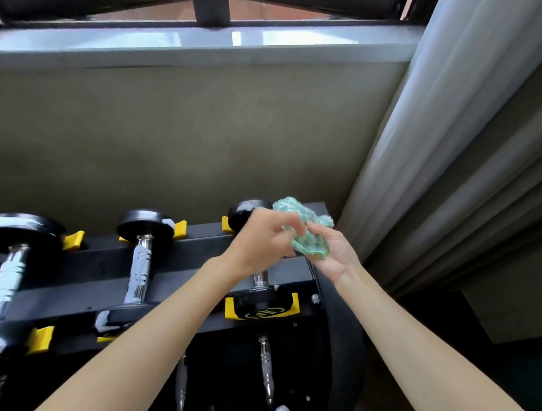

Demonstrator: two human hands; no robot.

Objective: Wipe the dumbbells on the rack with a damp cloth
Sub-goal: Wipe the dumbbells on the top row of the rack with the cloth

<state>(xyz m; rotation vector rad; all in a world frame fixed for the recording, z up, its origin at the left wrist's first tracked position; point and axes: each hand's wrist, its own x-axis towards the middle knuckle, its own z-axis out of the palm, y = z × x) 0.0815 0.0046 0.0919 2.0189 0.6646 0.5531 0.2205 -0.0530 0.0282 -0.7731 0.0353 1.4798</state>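
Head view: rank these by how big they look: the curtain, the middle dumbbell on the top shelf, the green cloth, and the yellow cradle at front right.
1. curtain, by far the largest
2. middle dumbbell
3. green cloth, bunched up and partly covered
4. yellow cradle, close to the cloth, so the last two are unsure

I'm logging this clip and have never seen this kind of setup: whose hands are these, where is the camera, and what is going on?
There is no machine here. A person wears one wide-angle camera on the head, looking forward and down, so both hands are the wearer's own. The left hand and right hand hold a bunched green cloth between them, above the right end of a black rack. Three dumbbells lie on its top tier in yellow cradles. More handles show on the tier below. Behind are a wall, a window sill and, on the right, a curtain.
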